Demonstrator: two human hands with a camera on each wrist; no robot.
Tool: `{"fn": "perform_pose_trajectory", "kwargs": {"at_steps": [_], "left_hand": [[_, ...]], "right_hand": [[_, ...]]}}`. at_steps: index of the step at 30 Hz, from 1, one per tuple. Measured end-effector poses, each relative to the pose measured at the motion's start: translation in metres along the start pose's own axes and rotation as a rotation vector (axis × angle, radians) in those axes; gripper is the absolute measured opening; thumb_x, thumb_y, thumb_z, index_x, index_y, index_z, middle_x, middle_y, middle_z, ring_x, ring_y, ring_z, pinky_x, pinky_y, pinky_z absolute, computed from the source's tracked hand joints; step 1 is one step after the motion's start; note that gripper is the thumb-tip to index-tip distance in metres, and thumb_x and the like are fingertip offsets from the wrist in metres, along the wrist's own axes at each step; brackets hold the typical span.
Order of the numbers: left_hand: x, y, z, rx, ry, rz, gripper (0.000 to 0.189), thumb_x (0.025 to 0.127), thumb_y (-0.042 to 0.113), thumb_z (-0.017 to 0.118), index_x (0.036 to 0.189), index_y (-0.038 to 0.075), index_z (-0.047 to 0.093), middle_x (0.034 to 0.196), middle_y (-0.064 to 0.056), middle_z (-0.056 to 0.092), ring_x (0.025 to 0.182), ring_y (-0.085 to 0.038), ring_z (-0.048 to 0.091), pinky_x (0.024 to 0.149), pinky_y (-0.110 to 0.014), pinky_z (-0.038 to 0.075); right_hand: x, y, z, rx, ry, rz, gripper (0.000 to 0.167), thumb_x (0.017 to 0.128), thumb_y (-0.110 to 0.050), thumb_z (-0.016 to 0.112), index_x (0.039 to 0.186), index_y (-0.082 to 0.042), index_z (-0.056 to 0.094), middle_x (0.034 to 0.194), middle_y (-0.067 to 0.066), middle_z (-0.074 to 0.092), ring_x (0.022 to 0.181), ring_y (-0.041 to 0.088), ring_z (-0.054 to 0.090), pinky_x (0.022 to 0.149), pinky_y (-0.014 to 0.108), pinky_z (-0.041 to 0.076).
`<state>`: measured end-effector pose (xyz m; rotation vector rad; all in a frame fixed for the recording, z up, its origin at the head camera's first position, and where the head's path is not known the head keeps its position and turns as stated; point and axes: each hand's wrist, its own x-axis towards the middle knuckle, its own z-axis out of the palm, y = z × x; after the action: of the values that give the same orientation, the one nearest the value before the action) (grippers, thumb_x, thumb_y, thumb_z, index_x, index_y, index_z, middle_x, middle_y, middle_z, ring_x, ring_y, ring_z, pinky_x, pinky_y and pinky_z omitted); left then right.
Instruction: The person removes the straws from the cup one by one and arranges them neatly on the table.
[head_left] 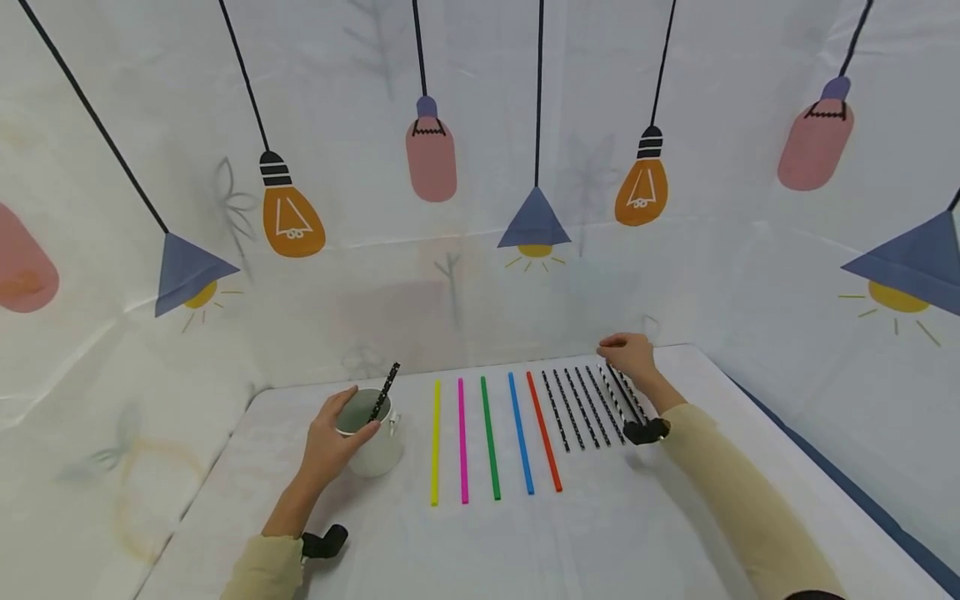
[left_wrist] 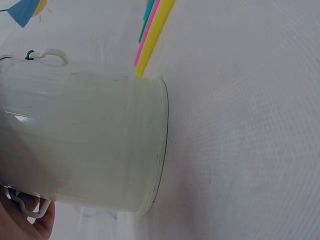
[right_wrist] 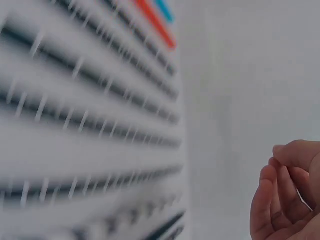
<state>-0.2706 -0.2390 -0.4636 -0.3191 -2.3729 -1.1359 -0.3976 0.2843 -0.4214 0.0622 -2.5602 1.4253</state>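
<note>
My left hand (head_left: 332, 435) grips a white enamel mug (head_left: 381, 457) at its rim, thumb on the near side. Small handles show on the mug (left_wrist: 85, 135) in the left wrist view, with fingers (left_wrist: 44, 220) by the lower one. A black straw with white specks (head_left: 385, 390) leans upright out of the mug. My right hand (head_left: 628, 354) is over the far ends of several black-and-white patterned straws (head_left: 585, 407) laid side by side. In the right wrist view, the thumb of my right hand (right_wrist: 287, 192) meets the curled fingertips, with nothing visible between them.
Between the mug and the patterned straws lie a yellow straw (head_left: 435, 442), a pink straw (head_left: 462, 442), a green straw (head_left: 490, 437), a blue straw (head_left: 521, 433) and a red straw (head_left: 544, 432). A lamp-printed sheet (head_left: 360, 308) hangs behind the white table (head_left: 480, 550).
</note>
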Motion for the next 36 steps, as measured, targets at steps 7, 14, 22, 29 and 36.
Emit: {"fn": "perform_pose_trajectory", "kwargs": {"at_steps": [7, 14, 22, 29, 36], "left_hand": [[-0.001, -0.001, -0.001, 0.0, 0.003, -0.006, 0.075, 0.082, 0.032, 0.079, 0.143, 0.004, 0.046, 0.14, -0.019, 0.045, 0.127, -0.04, 0.042, 0.097, -0.063, 0.037], [-0.001, -0.002, 0.001, -0.005, 0.014, 0.005, 0.075, 0.082, 0.03, 0.079, 0.143, 0.003, 0.046, 0.14, -0.019, 0.046, 0.126, -0.04, 0.043, 0.097, -0.063, 0.037], [0.0, -0.003, 0.001, 0.004, 0.015, 0.017, 0.074, 0.081, 0.031, 0.079, 0.142, 0.004, 0.047, 0.14, -0.018, 0.046, 0.126, -0.039, 0.043, 0.096, -0.062, 0.038], [0.001, 0.0, 0.0, -0.005, 0.008, 0.002, 0.075, 0.081, 0.033, 0.079, 0.143, 0.005, 0.046, 0.14, -0.017, 0.046, 0.125, -0.037, 0.044, 0.096, -0.06, 0.039], [-0.001, -0.001, 0.001, -0.007, 0.019, -0.007, 0.075, 0.081, 0.032, 0.08, 0.142, 0.003, 0.048, 0.139, -0.017, 0.047, 0.123, -0.036, 0.046, 0.096, -0.057, 0.04]], "right_hand": [[-0.008, -0.072, 0.058, 0.167, -0.097, -0.097, 0.029, 0.095, -0.021, 0.065, 0.113, 0.001, 0.068, 0.106, 0.02, 0.065, 0.087, 0.029, 0.064, 0.075, 0.035, 0.055], [-0.022, -0.128, 0.129, 0.307, -0.199, -0.093, 0.027, 0.094, -0.021, 0.066, 0.111, -0.001, 0.07, 0.104, 0.018, 0.067, 0.085, 0.03, 0.064, 0.079, 0.041, 0.055], [-0.043, -0.162, 0.19, 0.394, -0.311, -0.116, 0.021, 0.092, -0.016, 0.068, 0.107, -0.002, 0.072, 0.096, 0.012, 0.069, 0.078, 0.025, 0.065, 0.069, 0.03, 0.056], [-0.066, -0.185, 0.223, 0.416, -0.366, -0.132, 0.023, 0.091, -0.015, 0.069, 0.111, -0.003, 0.071, 0.096, 0.007, 0.071, 0.082, 0.025, 0.067, 0.07, 0.029, 0.056], [-0.085, -0.201, 0.243, 0.447, -0.387, -0.147, 0.023, 0.089, -0.009, 0.071, 0.111, -0.003, 0.07, 0.095, 0.004, 0.07, 0.08, 0.024, 0.068, 0.067, 0.029, 0.057]]}}
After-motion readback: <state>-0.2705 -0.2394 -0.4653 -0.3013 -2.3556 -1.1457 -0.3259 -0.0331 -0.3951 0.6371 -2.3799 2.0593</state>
